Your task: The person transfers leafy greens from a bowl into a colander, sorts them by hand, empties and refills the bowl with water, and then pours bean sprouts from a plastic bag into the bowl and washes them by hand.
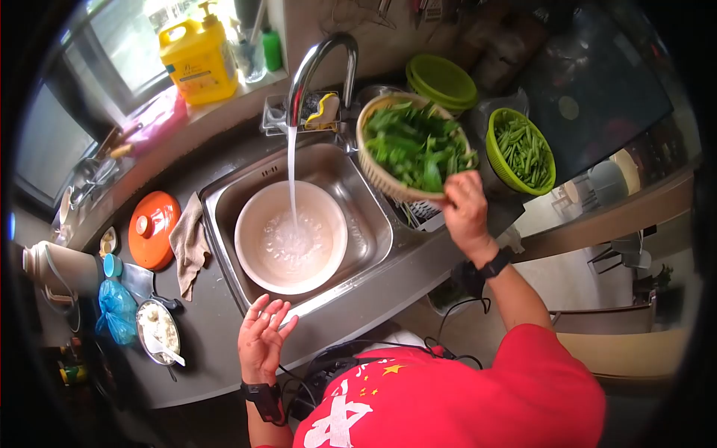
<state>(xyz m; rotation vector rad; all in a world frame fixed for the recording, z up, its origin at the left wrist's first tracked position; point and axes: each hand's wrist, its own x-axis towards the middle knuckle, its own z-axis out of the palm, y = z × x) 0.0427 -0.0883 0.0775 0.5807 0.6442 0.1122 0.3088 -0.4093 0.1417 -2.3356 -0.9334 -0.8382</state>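
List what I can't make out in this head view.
All in the head view:
Floor of the sink under the white bowl: hidden by the bowl.
Bottom of the basket in the right hand: covered by leafy greens.
Contents of the blue plastic bag: hidden by its crumpled film.
Fine print on the yellow jug: too small and blurred.
Rest of the red shirt: cut off by the bottom edge.

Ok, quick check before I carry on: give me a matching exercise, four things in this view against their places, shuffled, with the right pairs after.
Things:
1. Beige basket
2. Basin
3. Cloth
4. Beans

Places:
A. Between the orange lid and the sink
B. In the green basket
C. In the right hand
D. Under the running tap

Pairs: 1-C, 2-D, 3-A, 4-B
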